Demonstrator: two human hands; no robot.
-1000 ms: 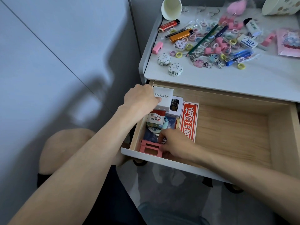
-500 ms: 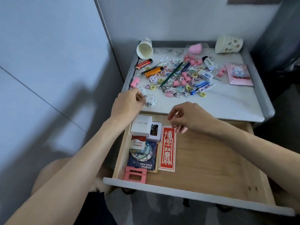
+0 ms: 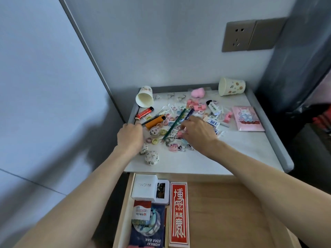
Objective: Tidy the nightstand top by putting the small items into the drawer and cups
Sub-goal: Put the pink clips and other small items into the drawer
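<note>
- At mid-frame, fingers of my left hand [image 3: 129, 136] curl beside the black pen [image 3: 152, 119]; I cannot tell if they hold anything.
- My right hand [image 3: 198, 131] bends its fingers into the small items [image 3: 162, 131] by the green pencil [image 3: 174, 123]; grip unclear.
- Farther up the nightstand [image 3: 232, 151], the plain cup [image 3: 144, 99] and the flowered cup [image 3: 232, 86] lie tipped.
- At the frame bottom, the drawer [image 3: 223, 212] stands open.

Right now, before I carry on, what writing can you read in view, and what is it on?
"HONKAI STAR RAIL", upside down: dark blue booklet in the open wooden drawer.
"W", rest blurred: red and white paper packet.
Chinese seal-script characters, white: tall red card.
Too faint or blurred: white cardboard box, white tube, pink flat packet, small white box with blue letters.
</note>
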